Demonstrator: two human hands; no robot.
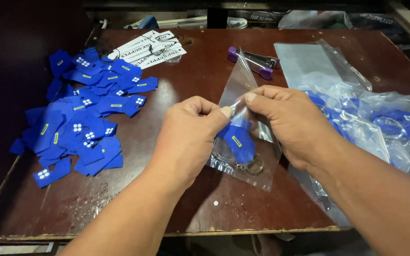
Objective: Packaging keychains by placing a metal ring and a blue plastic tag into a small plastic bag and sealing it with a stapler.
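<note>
Your left hand (188, 135) and right hand (288, 123) both pinch the clear bag (243, 142) above the bench (200, 61); a blue tag (240, 142), seemingly ringed, sits inside.

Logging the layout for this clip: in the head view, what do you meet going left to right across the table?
Pile of blue fabric tags → left hand → clear bag with a blue tag inside → right hand → heap of filled clear bags.
</note>
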